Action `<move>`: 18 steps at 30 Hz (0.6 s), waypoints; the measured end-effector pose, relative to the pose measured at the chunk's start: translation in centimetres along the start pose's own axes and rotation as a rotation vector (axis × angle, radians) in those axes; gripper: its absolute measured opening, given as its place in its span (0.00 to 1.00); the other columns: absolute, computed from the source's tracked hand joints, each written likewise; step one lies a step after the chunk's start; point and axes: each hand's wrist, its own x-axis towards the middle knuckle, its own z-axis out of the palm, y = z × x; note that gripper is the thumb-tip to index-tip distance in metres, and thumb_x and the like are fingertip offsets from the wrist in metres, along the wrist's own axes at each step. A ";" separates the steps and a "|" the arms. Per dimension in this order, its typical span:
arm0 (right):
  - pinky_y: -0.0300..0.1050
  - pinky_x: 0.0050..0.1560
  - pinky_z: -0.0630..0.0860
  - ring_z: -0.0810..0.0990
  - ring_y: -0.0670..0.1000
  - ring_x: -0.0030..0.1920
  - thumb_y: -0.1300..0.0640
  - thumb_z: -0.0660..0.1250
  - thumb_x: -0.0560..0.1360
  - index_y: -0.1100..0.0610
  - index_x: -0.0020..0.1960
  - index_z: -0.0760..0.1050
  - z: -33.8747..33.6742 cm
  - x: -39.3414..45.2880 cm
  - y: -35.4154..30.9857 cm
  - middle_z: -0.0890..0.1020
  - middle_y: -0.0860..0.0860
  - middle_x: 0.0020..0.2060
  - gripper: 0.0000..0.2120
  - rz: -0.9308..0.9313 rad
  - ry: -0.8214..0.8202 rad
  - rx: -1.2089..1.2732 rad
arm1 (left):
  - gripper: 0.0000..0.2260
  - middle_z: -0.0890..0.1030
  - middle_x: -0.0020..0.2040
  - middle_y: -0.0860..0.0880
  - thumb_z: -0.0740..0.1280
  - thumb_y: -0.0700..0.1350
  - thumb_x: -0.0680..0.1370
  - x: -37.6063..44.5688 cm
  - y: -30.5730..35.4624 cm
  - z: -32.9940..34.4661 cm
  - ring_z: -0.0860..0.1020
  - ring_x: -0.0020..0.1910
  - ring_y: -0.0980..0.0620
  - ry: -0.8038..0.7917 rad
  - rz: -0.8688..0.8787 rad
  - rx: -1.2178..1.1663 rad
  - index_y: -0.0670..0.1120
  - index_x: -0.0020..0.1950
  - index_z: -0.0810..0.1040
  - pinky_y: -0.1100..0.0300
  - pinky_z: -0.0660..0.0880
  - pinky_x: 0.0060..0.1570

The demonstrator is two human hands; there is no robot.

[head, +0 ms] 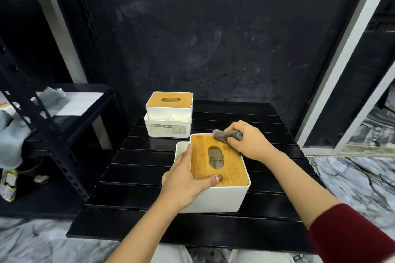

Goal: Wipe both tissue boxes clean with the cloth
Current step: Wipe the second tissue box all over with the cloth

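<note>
Two bare hands work at the nearer white plastic tissue box with a wooden lid, which sits near the middle of the black slatted table, with bare slats between it and the table's front edge and on both sides. At its near left corner, the left hand grips the box, thumb flat on the wood, fingers wrapped down the left wall. On the lid's far right corner, the right hand has its fingers clamped on a bunched grey cloth, which touches the wood there. Through the lid's oval slot, dark specks show on something pale inside; what it is cannot be told. Beyond, near the table's far left edge and apart from the first, stands the second white tissue box with a wooden lid; its front compartments look empty. At far left, a black metal shelf rack holds pale cloths.
</note>
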 end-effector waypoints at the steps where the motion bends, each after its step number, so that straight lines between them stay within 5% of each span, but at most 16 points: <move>1: 0.37 0.46 0.70 0.74 0.47 0.50 0.58 0.65 0.74 0.50 0.49 0.75 0.0 -0.1 0.1 0.74 0.47 0.50 0.05 -0.003 -0.002 0.019 | 0.52 0.61 0.72 0.58 0.72 0.67 0.62 0.1 0.0 -0.3 0.63 0.72 0.52 -0.022 0.000 0.004 0.57 0.77 0.48 0.45 0.61 0.71; 5: 0.36 0.49 0.70 0.73 0.45 0.53 0.59 0.65 0.74 0.50 0.48 0.75 -0.4 -0.7 0.5 0.73 0.44 0.54 0.05 -0.032 -0.018 0.035 | 0.57 0.62 0.68 0.61 0.71 0.71 0.53 0.8 -0.6 -2.2 0.62 0.72 0.53 -0.153 0.003 -0.049 0.58 0.76 0.50 0.48 0.60 0.73; 8: 0.41 0.42 0.79 0.80 0.49 0.45 0.59 0.65 0.74 0.50 0.49 0.76 -0.9 -1.7 0.8 0.81 0.48 0.46 0.06 -0.016 -0.072 0.110 | 0.54 0.63 0.69 0.61 0.75 0.68 0.56 1.7 -1.0 -4.3 0.63 0.71 0.55 -0.303 0.029 -0.048 0.59 0.76 0.53 0.54 0.62 0.71; 11: 0.46 0.49 0.80 0.81 0.47 0.47 0.58 0.67 0.73 0.48 0.50 0.78 -1.1 -2.7 1.2 0.82 0.47 0.47 0.08 -0.043 -0.088 0.181 | 0.51 0.66 0.70 0.60 0.76 0.68 0.55 2.5 -1.5 -6.0 0.66 0.69 0.57 -0.375 0.071 -0.040 0.61 0.74 0.59 0.57 0.63 0.69; 14: 0.47 0.51 0.79 0.80 0.47 0.49 0.59 0.68 0.73 0.48 0.51 0.79 -1.3 -3.7 1.5 0.82 0.47 0.48 0.09 -0.033 -0.072 0.222 | 0.46 0.70 0.67 0.59 0.77 0.68 0.52 3.0 -2.2 -6.8 0.68 0.67 0.58 -0.296 0.092 -0.053 0.62 0.68 0.69 0.50 0.63 0.71; 18: 0.42 0.47 0.79 0.80 0.46 0.47 0.60 0.69 0.72 0.49 0.49 0.79 -0.9 -5.1 0.8 0.81 0.46 0.46 0.08 -0.006 -0.004 0.236 | 0.22 0.69 0.59 0.59 0.78 0.59 0.57 2.6 -2.0 -7.1 0.66 0.66 0.54 -0.008 0.089 0.036 0.68 0.48 0.77 0.49 0.62 0.70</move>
